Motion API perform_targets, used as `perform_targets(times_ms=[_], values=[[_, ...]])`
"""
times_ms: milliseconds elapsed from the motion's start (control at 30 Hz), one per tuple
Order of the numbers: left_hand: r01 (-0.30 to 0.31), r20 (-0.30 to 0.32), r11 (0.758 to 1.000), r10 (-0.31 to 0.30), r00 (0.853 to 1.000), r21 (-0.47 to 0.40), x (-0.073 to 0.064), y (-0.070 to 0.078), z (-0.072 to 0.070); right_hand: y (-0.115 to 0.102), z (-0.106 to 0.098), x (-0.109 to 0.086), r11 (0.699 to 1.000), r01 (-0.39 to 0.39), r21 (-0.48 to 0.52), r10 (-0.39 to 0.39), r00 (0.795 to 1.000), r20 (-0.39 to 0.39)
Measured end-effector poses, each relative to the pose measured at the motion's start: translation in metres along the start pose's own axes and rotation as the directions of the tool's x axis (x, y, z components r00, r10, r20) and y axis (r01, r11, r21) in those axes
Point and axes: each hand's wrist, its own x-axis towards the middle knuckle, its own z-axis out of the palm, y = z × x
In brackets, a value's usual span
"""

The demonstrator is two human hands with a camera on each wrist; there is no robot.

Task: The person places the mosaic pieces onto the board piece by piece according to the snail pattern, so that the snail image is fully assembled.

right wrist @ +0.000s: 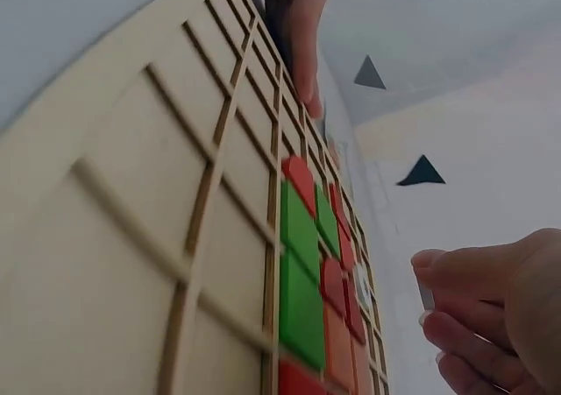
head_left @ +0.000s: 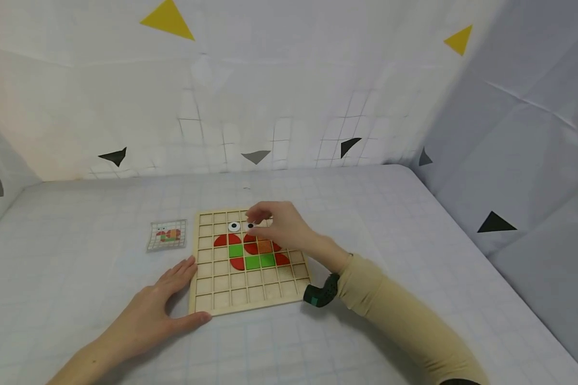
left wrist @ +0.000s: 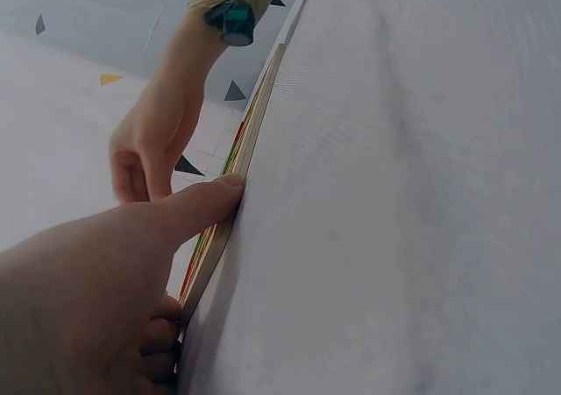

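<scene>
A wooden grid board (head_left: 228, 297) lies flat, with red, green and orange pieces set in its cells. One round white eye tile (head_left: 234, 226) with a black dot sits in an upper cell. Over the board's upper part, my right hand (head_left: 286, 227) pinches another thin white eye tile (right wrist: 426, 295) between thumb and fingers, seen edge-on in the right wrist view. My left hand (head_left: 156, 307) lies at the near left corner, fingertips by the left side and thumb (left wrist: 206, 204) against the near edge. Part of the upper right cells is hidden behind the right hand.
Left of the board lies a small picture card (head_left: 167, 235) with a similar red, green and orange figure on a grid. A dark device (head_left: 321, 291) is strapped at the right wrist. Pale walls (head_left: 289, 80) with yellow, black and grey triangles rise behind and beside the table.
</scene>
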Motion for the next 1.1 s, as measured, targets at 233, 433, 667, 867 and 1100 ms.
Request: perform_targets(times_ms=[233,433,667,867,1100], values=[[-0.008,0.0,1.0,0.008,1.0,-0.004,0.0,0.0,0.001,-0.008,0.03,0.03,0.999,0.006,-0.037,-0.004,0.998,0.061],[-0.012,-0.003,1.0,0.012,1.0,-0.004,0.001,0.001,0.001,-0.006,0.045,0.043,0.996,-0.043,-0.075,0.048,0.996,0.077],[-0.007,-0.004,1.0,0.007,1.0,-0.006,0.0,0.001,0.001,-0.008,0.053,0.045,0.998,-0.017,-0.055,0.022,0.997,0.077],[-0.011,-0.01,1.0,0.011,1.0,0.0,0.0,0.0,0.0,-0.01,0.055,0.044,0.995,0.036,-0.096,-0.031,0.998,0.051],[-0.009,-0.01,1.0,0.009,1.0,0.001,-0.001,0.001,0.0,-0.006,0.044,0.033,0.993,0.044,-0.107,-0.045,0.999,-0.007]])
